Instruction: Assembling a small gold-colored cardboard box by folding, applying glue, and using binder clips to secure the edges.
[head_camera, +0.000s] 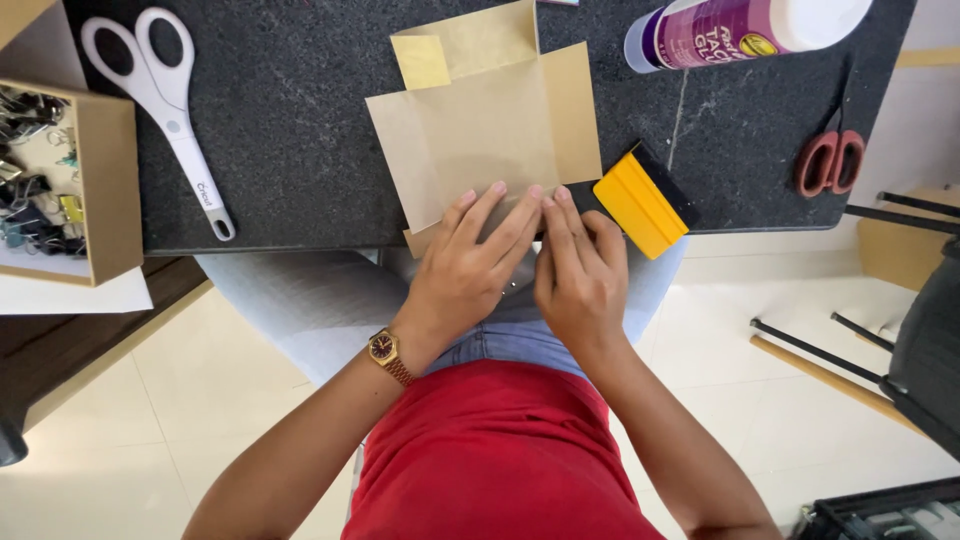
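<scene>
Brown paper sheet (480, 130), folded into panels, lay flat at the near edge of a dark speckled table (290, 110), pressed down by both hands.

From the left: a cardboard box (105, 180) of binder clips sat by white scissors (165, 95). The left hand (465, 270), with a gold wristwatch (388, 352), lay open, fingers spread flat on the paper's near edge, gripping nothing. The right hand (580, 270) touched it, fingertips pressing the same edge, not clenched. Just beside it rested a yellow squeegee (642, 203); farther right, a purple glue bottle (745, 30) lay on its side and red-handled scissors (830, 160) lay near the table's right edge.
</scene>
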